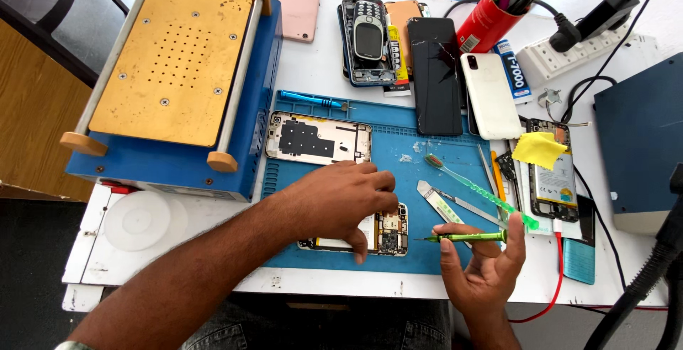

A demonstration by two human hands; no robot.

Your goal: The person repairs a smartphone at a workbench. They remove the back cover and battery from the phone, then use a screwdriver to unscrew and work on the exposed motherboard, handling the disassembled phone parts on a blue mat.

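On blue mat (441,254): left hand (341,197) fingers pressed on opened phone (388,232); right hand (487,268) fingers pinching green screwdriver (469,237); toothbrush (473,188) beside.

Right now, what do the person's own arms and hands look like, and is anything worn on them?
Both hands are bare: no gloves, rings or watch show. The left hand continues into a long bare forearm; only a thin strip of light, greenish fabric, perhaps a sleeve edge, shows at the bottom left corner. The right hand shows a bare wrist, with no sleeve in view.
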